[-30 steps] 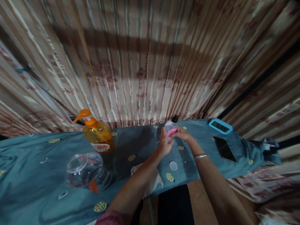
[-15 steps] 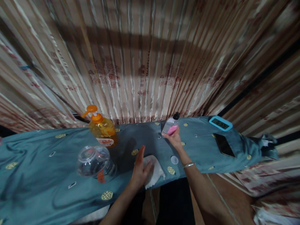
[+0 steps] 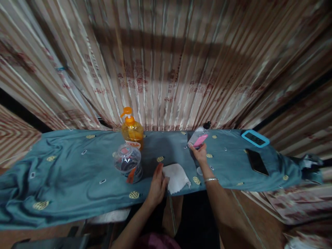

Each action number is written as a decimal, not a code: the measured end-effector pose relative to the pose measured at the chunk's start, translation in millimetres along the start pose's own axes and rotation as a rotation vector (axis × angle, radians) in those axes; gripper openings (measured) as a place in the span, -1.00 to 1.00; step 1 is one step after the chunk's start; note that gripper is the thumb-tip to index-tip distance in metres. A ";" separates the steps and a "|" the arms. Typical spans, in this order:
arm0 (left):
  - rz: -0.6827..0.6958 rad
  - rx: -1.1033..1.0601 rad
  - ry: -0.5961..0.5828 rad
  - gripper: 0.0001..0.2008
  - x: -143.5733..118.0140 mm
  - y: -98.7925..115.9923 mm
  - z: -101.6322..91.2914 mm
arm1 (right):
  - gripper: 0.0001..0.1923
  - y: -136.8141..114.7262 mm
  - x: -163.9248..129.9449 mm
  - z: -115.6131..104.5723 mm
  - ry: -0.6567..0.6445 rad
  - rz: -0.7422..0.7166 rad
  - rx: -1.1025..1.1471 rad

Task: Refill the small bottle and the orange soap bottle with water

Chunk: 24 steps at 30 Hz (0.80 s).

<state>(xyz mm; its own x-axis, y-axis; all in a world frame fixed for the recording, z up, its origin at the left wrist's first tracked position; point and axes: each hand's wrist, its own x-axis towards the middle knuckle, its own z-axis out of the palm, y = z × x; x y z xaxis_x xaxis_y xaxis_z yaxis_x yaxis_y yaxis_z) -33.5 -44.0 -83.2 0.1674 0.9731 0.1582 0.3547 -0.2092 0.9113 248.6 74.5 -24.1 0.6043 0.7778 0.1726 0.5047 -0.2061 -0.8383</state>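
My right hand (image 3: 199, 154) is closed round the lower part of a clear bottle (image 3: 196, 136) with a black cap and a pink label. The bottle leans to the right, and I cannot tell whether its base touches the table. My left hand (image 3: 156, 186) is at the left edge of a white cloth (image 3: 176, 176), fingers stretched out and thumb by the cloth. It grips nothing that I can see. A small round clear disc (image 3: 199, 170) lies by my right wrist, partly hidden by it.
Left of my hands stand an orange pump bottle (image 3: 132, 133) and, before it, a clear plastic tub (image 3: 127, 162). To the right lie a blue-framed digital clock (image 3: 255, 138) and a black phone (image 3: 256, 162). A teal cloth (image 3: 77, 166) covers the table; a curtain (image 3: 160, 69) hangs behind.
The view has swung left, so things sit further right in it. My left hand has drawn back from over the white cloth to its left edge. My right hand keeps hold of the bottle.
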 end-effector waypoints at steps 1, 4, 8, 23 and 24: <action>0.000 -0.007 0.017 -0.41 1.6 -1.8 0.2 | -0.49 2.4 -15.4 -2.3 -0.016 -0.006 -0.010; 0.021 -0.006 0.054 -0.44 8.9 -2.7 1.2 | -0.51 12.5 -75.5 -6.4 -0.091 -0.050 -0.040; -0.016 0.060 -0.014 -0.45 25.4 11.4 3.5 | -0.56 20.7 -147.7 -1.9 -0.182 -0.147 -0.072; 0.004 0.018 0.252 -0.26 34.2 23.0 -20.7 | -0.36 9.9 -152.8 0.7 -0.114 -0.235 -0.037; 0.062 0.080 0.225 -0.29 29.4 19.5 -21.9 | -0.33 8.1 -157.4 1.6 -0.086 -0.267 -0.077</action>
<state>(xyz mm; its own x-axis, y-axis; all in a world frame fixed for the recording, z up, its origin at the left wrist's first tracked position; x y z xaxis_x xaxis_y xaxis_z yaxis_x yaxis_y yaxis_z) -41.8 -17.4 -52.5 -0.0142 0.9532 0.3019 0.4228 -0.2679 0.8657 156.5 -48.6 -58.9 0.3905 0.8575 0.3350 0.6864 -0.0287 -0.7267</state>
